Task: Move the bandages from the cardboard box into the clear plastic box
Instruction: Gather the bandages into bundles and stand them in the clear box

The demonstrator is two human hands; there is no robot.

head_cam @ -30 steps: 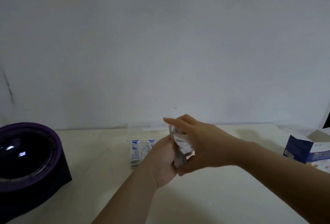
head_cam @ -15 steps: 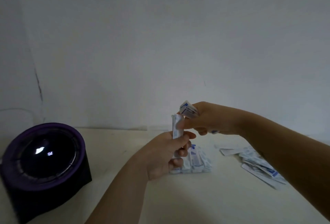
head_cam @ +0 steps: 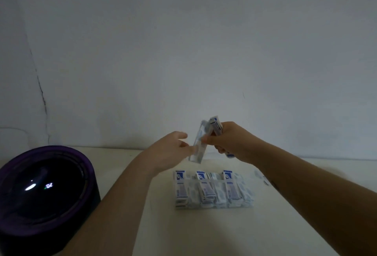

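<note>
Currently, on the table [head_cam: 204,233], clear plastic box [head_cam: 191,180] sits part-filled straight below both hands: left hand [head_cam: 171,150] loose-fingered, holding nothing I can confirm; right hand [head_cam: 231,141] curled round a bandage bundle [head_cam: 216,126], thumb also pinching a near-upright stack [head_cam: 199,145] just beside the left hand.

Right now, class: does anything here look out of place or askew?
Yes: a few loose white bandage strips lie on the pale table right of the clear plastic box, outside it, blurred. A thin dark crack runs down the white wall at left.
</note>
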